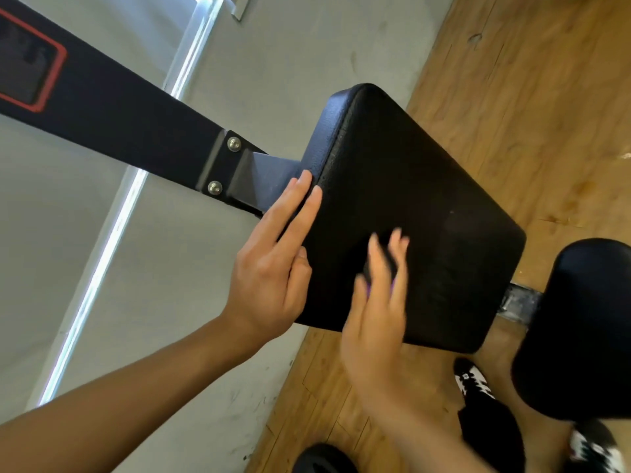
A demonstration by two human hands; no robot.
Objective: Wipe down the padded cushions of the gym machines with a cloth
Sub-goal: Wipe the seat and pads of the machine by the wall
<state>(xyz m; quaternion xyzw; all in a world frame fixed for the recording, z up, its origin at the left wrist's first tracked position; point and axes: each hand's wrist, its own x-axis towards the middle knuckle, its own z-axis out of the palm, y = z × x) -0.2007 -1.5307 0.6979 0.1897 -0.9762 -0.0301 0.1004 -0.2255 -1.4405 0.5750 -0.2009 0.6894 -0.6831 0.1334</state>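
A black padded cushion fills the middle of the view, bolted to a black steel arm that runs up to the left. My left hand lies flat with straight fingers against the cushion's left side edge. My right hand is blurred by motion and presses on the cushion's face near its lower left part. A dark cloth with a hint of purple shows under its fingers; how the fingers hold it is not clear.
A second black rounded pad stands at the lower right on a grey metal bar. Wood-pattern floor lies on the right, a grey wall with a bright strip on the left. My black-and-white shoes are below the cushion.
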